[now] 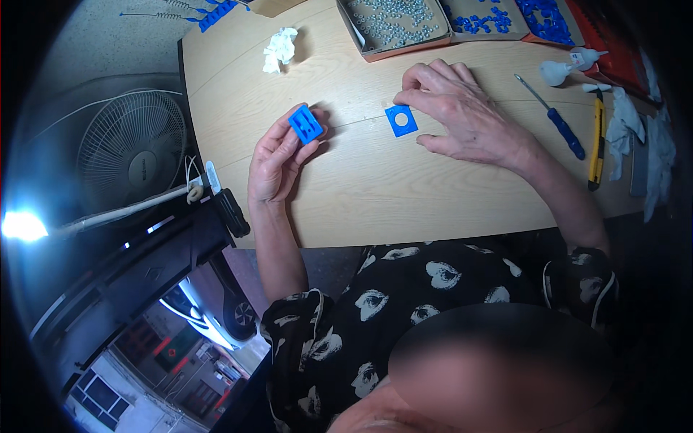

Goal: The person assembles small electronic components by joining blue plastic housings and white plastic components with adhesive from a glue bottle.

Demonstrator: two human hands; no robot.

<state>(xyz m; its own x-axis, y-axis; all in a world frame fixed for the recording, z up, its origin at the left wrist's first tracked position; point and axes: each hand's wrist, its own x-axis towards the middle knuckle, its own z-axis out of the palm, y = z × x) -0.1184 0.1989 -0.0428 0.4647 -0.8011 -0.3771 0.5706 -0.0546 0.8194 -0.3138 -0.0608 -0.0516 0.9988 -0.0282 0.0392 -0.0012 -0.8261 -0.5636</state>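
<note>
a: what's in the left hand (278, 155)?

b: a small blue plastic block (306, 124), pinched between thumb and fingertips, lifted just above the tabletop (361, 187).

a: and the right hand (462, 115)?

b: it grips nothing; the fingers are spread, with the tips resting on a flat blue square with a round hole (401, 120), which lies on the tabletop.

a: anything nearby?

b: a blue-handled screwdriver (556, 119) and a yellow utility knife (596, 141) to the right, and a tray of small silver parts (393, 22) beyond.

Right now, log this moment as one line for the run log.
left hand: holds blue block | right hand: fingertips on blue square plate | table: screwdriver, utility knife
</note>
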